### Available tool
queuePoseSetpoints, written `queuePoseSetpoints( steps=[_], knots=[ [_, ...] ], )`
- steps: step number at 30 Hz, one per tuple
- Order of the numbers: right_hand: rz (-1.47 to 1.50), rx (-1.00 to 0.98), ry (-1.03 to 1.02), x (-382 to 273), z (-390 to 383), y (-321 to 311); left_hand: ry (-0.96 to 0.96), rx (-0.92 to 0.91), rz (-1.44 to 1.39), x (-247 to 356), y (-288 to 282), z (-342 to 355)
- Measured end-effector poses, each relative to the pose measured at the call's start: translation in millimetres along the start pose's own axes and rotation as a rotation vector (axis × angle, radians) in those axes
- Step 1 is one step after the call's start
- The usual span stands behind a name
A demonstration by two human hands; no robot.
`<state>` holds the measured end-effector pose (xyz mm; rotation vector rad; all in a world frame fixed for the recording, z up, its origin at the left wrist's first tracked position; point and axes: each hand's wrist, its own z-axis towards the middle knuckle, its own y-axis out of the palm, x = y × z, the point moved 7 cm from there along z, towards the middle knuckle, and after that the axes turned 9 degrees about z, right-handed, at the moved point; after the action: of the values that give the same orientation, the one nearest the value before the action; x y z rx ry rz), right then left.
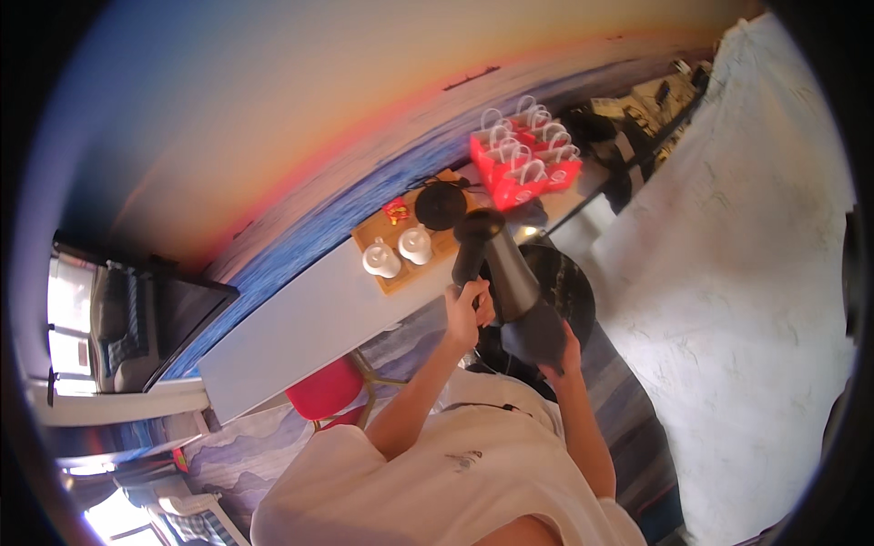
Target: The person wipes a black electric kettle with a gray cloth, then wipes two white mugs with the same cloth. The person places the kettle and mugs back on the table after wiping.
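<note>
Head view: left hand (467,305) is wrapping its grip round the black handle of a dark conical kettle (512,273), held in the air above the round dark table (574,287), while right hand (560,355) is cupping the wide base w/ fingers closed against it. Risk, as judged: kettle is tilting, so a slipping base hand could be letting it swing on the handle & drop onto the table, or spill toward the wooden tray (387,241) w/ white cups (398,252).
</note>
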<state>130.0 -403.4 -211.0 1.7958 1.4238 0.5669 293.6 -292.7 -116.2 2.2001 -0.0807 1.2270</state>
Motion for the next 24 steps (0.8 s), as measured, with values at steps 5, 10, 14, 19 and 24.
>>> queuePoseSetpoints(
  steps=[5, 10, 14, 19, 24],
  knots=[
    [0.054, -0.298, -0.096, 5, 17, 67, -0.061, -0.296, -0.157, 11, 23, -38],
    [0.352, -0.292, 0.238, 67, 19, 111, 0.119, -0.489, -0.073, 72, 24, -48],
    [0.165, -0.359, 0.253, 84, 3, 140, 0.183, -0.346, 0.064, 86, 13, -41],
    [-0.062, -0.282, 0.056, 44, -15, 139, 0.125, -0.237, -0.111, 74, -10, -44],
    [-0.224, -0.299, -0.156, -11, 1, 158, 0.135, -0.263, 0.123, 69, 3, -57]
  ],
)
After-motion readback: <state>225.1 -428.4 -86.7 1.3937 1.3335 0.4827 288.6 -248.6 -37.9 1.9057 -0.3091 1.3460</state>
